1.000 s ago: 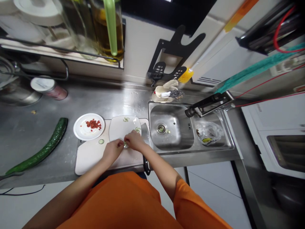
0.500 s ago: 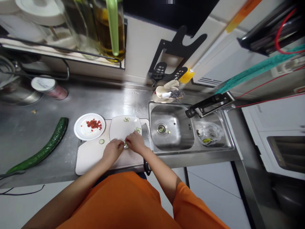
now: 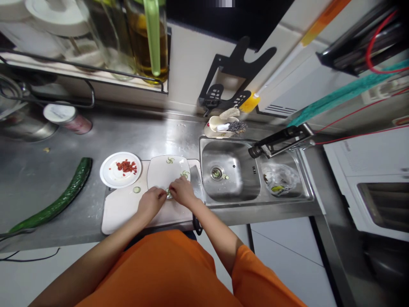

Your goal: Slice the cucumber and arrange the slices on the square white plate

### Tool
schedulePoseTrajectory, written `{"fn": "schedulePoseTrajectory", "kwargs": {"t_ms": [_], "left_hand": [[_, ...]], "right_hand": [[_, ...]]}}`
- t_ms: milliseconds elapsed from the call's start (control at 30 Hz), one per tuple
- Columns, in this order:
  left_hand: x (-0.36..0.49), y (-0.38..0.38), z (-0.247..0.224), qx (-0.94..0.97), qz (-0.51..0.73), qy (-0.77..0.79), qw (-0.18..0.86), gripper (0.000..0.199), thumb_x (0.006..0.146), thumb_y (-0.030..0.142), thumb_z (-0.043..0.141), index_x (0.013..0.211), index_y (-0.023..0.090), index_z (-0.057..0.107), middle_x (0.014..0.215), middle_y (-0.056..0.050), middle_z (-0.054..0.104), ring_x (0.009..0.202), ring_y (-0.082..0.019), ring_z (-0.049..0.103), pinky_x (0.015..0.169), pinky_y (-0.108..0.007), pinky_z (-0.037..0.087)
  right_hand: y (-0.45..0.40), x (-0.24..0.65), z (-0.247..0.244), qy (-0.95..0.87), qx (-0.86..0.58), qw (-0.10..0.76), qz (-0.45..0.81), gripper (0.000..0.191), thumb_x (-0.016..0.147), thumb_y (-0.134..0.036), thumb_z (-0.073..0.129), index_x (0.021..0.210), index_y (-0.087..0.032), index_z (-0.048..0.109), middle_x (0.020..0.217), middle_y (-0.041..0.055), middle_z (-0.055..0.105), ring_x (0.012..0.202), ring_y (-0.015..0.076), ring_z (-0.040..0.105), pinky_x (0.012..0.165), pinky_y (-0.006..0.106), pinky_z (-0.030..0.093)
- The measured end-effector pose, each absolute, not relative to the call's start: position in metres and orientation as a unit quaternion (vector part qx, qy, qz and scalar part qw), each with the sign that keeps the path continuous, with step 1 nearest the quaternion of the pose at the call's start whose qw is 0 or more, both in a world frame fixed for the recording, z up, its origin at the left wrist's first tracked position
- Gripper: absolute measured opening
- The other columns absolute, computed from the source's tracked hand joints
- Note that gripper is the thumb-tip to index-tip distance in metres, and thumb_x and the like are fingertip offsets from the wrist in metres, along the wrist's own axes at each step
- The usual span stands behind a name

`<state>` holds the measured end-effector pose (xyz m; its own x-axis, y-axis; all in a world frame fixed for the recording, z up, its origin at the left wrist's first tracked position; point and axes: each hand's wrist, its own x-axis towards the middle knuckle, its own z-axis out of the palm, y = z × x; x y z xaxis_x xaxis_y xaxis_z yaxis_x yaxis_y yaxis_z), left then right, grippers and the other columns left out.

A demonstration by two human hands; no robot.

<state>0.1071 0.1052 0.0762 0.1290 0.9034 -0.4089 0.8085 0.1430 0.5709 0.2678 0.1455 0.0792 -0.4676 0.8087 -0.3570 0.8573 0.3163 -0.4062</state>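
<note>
A white square plate (image 3: 162, 172) lies on the white cutting board (image 3: 119, 211). Thin green slices form small swirls at its top (image 3: 170, 160) and right side (image 3: 185, 174). At the plate's near edge, my left hand (image 3: 152, 202) and my right hand (image 3: 182, 192) meet over another small green arrangement (image 3: 168, 194). Fingers of both hands are pinched together, and what they hold, if anything, is too small to make out. One cucumber slice (image 3: 136, 189) rests on the board left of the plate. A round white plate (image 3: 110, 172) with red pieces (image 3: 127, 166) overlaps the board's upper left.
A whole cucumber (image 3: 60, 204) lies on the steel counter at left. Right of the plate is a knife, its black handle (image 3: 197, 226) over the counter's front edge. The double sink (image 3: 231, 170) and faucet (image 3: 271, 143) are further right. A lidded can (image 3: 68, 117) stands behind.
</note>
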Motion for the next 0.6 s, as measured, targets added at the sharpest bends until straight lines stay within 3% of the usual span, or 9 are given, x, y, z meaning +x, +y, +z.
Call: {"fn": "schedulePoseTrajectory", "kwargs": {"t_ms": [333, 467, 600], "left_hand": [[0.072, 0.100, 0.082, 0.632, 0.160, 0.684, 0.326, 0.024, 0.080, 0.036, 0.049, 0.079, 0.022, 0.068, 0.086, -0.004, 0.069, 0.082, -0.018, 0.060, 0.078, -0.026, 0.043], [0.035, 0.090, 0.086, 0.590, 0.151, 0.743, 0.279, 0.025, 0.079, 0.040, 0.051, 0.089, 0.022, 0.066, 0.094, -0.003, 0.069, 0.077, -0.017, 0.060, 0.077, -0.027, 0.044], [0.017, 0.081, 0.083, 0.572, 0.110, 0.776, 0.242, 0.030, 0.080, 0.038, 0.050, 0.101, 0.021, 0.064, 0.095, -0.005, 0.067, 0.088, -0.023, 0.060, 0.079, -0.030, 0.044]], "right_hand": [[0.144, 0.278, 0.090, 0.787, 0.539, 0.020, -0.298, 0.016, 0.087, -0.022, 0.051, 0.090, -0.021, 0.067, 0.089, 0.0038, 0.063, 0.096, 0.0197, 0.045, 0.076, 0.028, 0.032], [0.138, 0.284, 0.094, 0.768, 0.565, 0.000, -0.302, 0.015, 0.086, -0.020, 0.053, 0.090, -0.020, 0.067, 0.087, 0.0038, 0.063, 0.094, 0.0190, 0.045, 0.076, 0.027, 0.032], [0.129, 0.285, 0.094, 0.751, 0.587, -0.019, -0.302, 0.015, 0.086, -0.020, 0.053, 0.087, -0.019, 0.067, 0.086, 0.0037, 0.063, 0.091, 0.0186, 0.046, 0.074, 0.027, 0.032]]}}
